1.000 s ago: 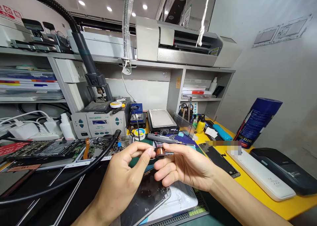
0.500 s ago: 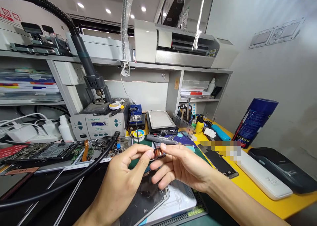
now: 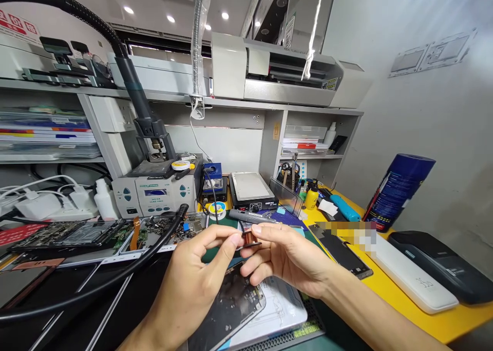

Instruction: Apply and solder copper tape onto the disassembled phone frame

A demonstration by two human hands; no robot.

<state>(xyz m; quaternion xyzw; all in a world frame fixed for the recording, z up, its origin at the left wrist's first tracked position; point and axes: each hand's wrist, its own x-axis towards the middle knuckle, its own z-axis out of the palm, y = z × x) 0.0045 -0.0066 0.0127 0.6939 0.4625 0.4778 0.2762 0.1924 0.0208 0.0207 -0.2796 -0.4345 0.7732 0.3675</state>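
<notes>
A small spool of copper-coloured wire (image 3: 250,238) with dark rims is held between my two hands, above a dark phone part (image 3: 234,305). The fingers of my right hand (image 3: 295,256) grip the spool from the right, its lower fingers curled beneath. Thumb and forefinger of my left hand (image 3: 200,274) are pinched together at the spool's left side; any wire between them is too small to make out. Under the phone part lies a white sheet (image 3: 283,310) with line drawings.
A black hose (image 3: 127,271) crosses the left side over circuit boards and dark screens. Behind stand a rework station (image 3: 157,192), a solder reel (image 3: 216,210) and a heating plate (image 3: 252,187). On the right are a white power bank (image 3: 416,276), a black case (image 3: 442,264) and a blue can (image 3: 402,189).
The spool has tilted and turned a little, showing more of its copper winding. The curled fingers of my right hand have shifted slightly right and up. The whole view has moved slightly.
</notes>
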